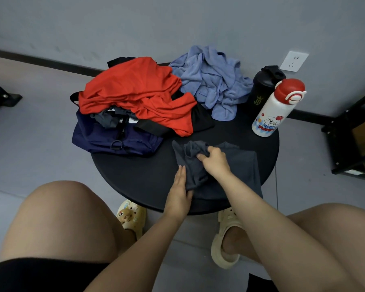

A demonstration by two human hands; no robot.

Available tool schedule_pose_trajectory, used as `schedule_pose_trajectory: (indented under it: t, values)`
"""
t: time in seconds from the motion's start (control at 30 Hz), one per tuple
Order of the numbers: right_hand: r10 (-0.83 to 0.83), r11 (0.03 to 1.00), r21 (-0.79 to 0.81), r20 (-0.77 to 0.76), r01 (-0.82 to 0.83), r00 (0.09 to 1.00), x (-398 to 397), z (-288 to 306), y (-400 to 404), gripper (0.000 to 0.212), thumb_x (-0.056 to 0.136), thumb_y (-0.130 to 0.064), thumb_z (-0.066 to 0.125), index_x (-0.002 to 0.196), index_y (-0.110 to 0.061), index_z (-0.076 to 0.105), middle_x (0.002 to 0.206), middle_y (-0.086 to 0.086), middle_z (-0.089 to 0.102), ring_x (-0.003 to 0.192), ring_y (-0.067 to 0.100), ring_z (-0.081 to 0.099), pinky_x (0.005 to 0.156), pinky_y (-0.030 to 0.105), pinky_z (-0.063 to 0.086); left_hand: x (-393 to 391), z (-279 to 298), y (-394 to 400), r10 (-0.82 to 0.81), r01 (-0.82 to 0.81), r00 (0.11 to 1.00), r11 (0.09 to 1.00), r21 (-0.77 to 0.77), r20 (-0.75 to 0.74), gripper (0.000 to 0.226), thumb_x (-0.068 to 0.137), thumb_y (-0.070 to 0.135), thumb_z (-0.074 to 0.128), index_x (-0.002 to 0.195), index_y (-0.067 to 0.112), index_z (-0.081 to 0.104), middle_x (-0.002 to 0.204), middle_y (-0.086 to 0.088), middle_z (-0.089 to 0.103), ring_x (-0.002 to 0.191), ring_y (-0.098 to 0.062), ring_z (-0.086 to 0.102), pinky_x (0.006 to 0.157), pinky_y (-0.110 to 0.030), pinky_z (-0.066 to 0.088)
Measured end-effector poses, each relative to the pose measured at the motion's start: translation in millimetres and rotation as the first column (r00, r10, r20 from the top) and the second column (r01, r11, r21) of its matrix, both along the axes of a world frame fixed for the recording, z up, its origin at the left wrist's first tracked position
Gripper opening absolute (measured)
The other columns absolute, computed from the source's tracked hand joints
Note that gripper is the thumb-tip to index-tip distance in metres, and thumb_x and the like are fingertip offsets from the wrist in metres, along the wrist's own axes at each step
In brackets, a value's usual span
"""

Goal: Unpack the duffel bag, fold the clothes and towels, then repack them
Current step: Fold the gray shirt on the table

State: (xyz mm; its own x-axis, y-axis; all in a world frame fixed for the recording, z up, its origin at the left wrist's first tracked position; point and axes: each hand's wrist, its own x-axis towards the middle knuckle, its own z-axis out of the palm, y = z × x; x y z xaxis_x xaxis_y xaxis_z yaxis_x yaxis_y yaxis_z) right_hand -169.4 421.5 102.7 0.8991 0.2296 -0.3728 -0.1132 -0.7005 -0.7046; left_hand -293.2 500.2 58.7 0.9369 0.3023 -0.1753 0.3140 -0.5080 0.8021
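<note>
A dark grey garment (240, 165) lies spread on the near part of the round black table (139, 178). My right hand (214, 160) pinches a bunched fold of it near its top. Flat on the garment's left edge rests my left hand (179, 186), fingers straight and together. The navy duffel bag (112, 140) sits open at the table's left, with a dark cloth (108, 119) poking out. A red shirt (139, 91) is heaped over the bag. A crumpled blue towel (211, 81) lies at the back.
A black shaker bottle (263, 87) and a white bottle with a red cap (276, 108) stand at the table's right. A black shelf frame (346, 135) stands on the floor at right. My knees and sandalled feet are below the table edge.
</note>
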Motion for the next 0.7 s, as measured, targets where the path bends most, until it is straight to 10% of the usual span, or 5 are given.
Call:
schedule_pose_trajectory:
  t: [0.3, 0.47, 0.57, 0.7]
  values:
    - [0.045, 0.978, 0.2, 0.042, -0.052, 0.998, -6, 11, 49, 0.039, 0.093, -0.022, 0.058, 0.129, -0.007, 0.055, 0.121, 0.014, 0.062, 0.114, 0.028, 0.057, 0.092, 0.032, 0.046, -4, 19, 24, 0.248, -0.26, 0.935, 0.966, 0.011, 0.253, 0.063, 0.085, -0.014, 0.044, 0.144, 0.007, 0.034, 0.151, -0.008, 0.033, 0.141, -0.019, 0.029, 0.107, -0.006, 0.013]
    - [-0.079, 0.953, 0.3, 0.11, 0.043, 0.991, 3, 22, 30, 0.044, 0.086, -0.02, 0.069, 0.125, -0.006, 0.052, 0.117, 0.008, 0.063, 0.112, 0.023, 0.057, 0.087, 0.025, 0.043, 9, 26, 26, -0.059, -0.038, 0.95, 0.953, 0.301, 0.305, 0.065, 0.079, -0.013, 0.055, 0.14, 0.0, 0.039, 0.147, -0.016, 0.038, 0.138, -0.026, 0.033, 0.111, -0.02, 0.02]
    - [-0.083, 0.97, 0.237, 0.102, 0.057, 0.991, 6, 23, -4, 0.059, 0.078, -0.021, 0.077, 0.128, -0.014, 0.045, 0.11, 0.001, 0.054, 0.099, 0.013, 0.051, 0.075, 0.017, 0.036, 18, 20, 8, -0.311, 0.19, 0.935, 0.844, 0.502, 0.169, 0.068, 0.074, -0.003, 0.066, 0.138, -0.003, 0.042, 0.141, -0.02, 0.044, 0.132, -0.036, 0.043, 0.108, -0.042, 0.03]
    - [-0.102, 0.99, 0.113, 0.116, 0.089, 0.988, 9, 7, -41, 0.044, 0.085, -0.012, 0.067, 0.125, -0.015, 0.048, 0.111, 0.007, 0.059, 0.091, 0.012, 0.05, 0.067, 0.014, 0.034, 25, 6, -16, -0.488, 0.407, 0.871, 0.654, 0.638, -0.055, 0.056, 0.071, 0.035, 0.066, 0.121, 0.009, 0.064, 0.123, -0.006, 0.065, 0.115, -0.021, 0.061, 0.092, -0.039, 0.049]
